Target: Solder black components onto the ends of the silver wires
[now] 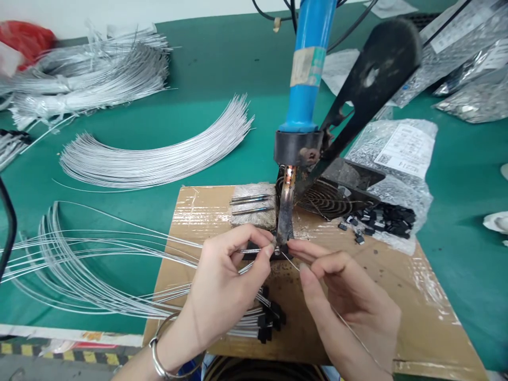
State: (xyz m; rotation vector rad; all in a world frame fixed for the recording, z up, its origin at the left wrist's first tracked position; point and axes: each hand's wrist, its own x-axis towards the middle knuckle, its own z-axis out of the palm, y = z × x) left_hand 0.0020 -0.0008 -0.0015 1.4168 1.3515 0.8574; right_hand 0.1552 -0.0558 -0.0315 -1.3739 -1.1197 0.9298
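A blue-handled soldering iron [305, 100] hangs tip-down from a black bracket [371, 74], and its tip comes down between my hands. My left hand [228, 288] is pinched shut on a thin white cable [254, 251], its end close under the iron's tip. Between thumb and fingers of my right hand [351, 301] runs a thin solder wire [291, 262], reaching toward the same spot and trailing down past the palm. The exact joint at the tip is too small to make out. Below my left hand lie cables with black connectors [270, 320].
Cardboard [428, 312] covers the work spot. A fan [325, 198] stands behind the iron, beside a plastic bag [397, 153] with loose black connectors [389, 219]. A pad [254, 209] holds metal rods. White cable bundles [159, 164] lie left on the green mat [214, 69].
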